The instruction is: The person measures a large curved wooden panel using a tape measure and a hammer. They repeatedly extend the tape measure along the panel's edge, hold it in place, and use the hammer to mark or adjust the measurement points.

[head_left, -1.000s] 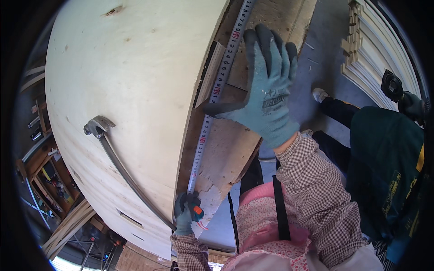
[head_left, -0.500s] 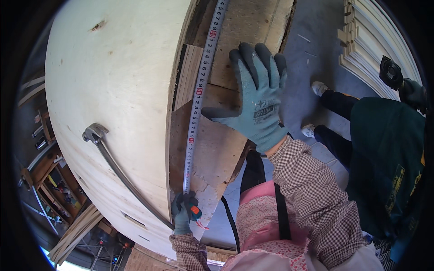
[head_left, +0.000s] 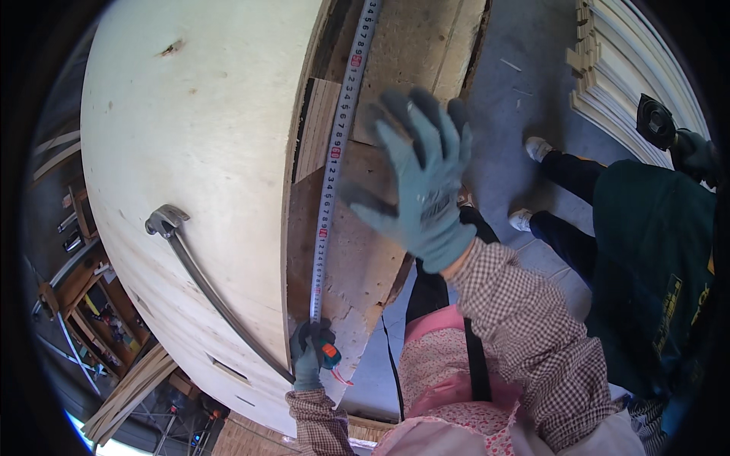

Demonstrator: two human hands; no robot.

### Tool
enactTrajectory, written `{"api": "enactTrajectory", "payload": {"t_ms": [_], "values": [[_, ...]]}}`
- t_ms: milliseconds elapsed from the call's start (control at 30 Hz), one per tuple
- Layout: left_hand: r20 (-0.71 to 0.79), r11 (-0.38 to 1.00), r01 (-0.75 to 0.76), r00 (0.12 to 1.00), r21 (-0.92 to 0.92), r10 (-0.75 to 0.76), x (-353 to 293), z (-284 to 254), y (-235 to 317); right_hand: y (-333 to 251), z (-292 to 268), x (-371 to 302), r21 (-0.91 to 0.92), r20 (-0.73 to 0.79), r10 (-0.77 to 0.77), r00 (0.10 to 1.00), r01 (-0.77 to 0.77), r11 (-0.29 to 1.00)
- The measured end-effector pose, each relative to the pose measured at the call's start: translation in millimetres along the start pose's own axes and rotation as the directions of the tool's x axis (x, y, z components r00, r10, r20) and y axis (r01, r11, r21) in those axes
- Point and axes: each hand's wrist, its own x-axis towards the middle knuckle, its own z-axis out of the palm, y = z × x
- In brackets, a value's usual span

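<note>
My left hand (head_left: 307,356), in a grey-green coated glove, is closed around a tape measure (head_left: 329,352) with an orange and dark case. From it the white steel blade (head_left: 334,163) runs straight away from me, past the top of the view. The blade lies beside the edge of a large pale plywood panel (head_left: 198,106), over a worn lower wooden beam (head_left: 411,49). My right hand (head_left: 433,201), gloved alike, hovers over the beam with fingers spread and nothing in it; its fingertips are smeared by motion. A small layered plywood block (head_left: 318,125) sits between blade and panel.
A claw hammer (head_left: 217,300) lies on the panel. At the right, a person in a dark green apron (head_left: 654,281) holds a round black tool (head_left: 656,121) near stacked pale boards (head_left: 620,83). Wood strips (head_left: 137,391) and a tool shelf (head_left: 106,319) are at the left.
My right hand has shifted slightly toward me and to the left, fingers still spread. My left hand stays on the tape measure. The view has shifted slightly.
</note>
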Motion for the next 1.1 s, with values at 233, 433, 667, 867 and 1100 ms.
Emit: {"api": "enactTrajectory", "payload": {"t_ms": [233,433,667,867,1100], "values": [[-0.16,0.974,-0.221,0.961,0.049,0.226,9,-26,-56,-183,-1,-28,0.584,0.637,-0.539,0.552,0.111,0.804],[-0.19,0.973,-0.211,0.956,0.092,0.225,13,-37,-46,-239,62,-54,0.326,0.726,-0.578,0.372,0.554,0.766],[-0.19,0.965,-0.244,0.947,0.093,0.258,9,-35,-52,-245,61,-34,0.381,0.715,-0.517,0.47,0.357,0.853],[-0.238,0.959,-0.272,0.929,0.077,0.283,8,-26,-66,-206,30,8,0.429,0.771,-0.349,0.533,-0.028,0.903],[-0.259,0.927,-0.36,0.89,0.106,0.375,19,-21,-78,-152,-23,-10,0.462,0.813,0.167,0.557,-0.793,0.397]]}}
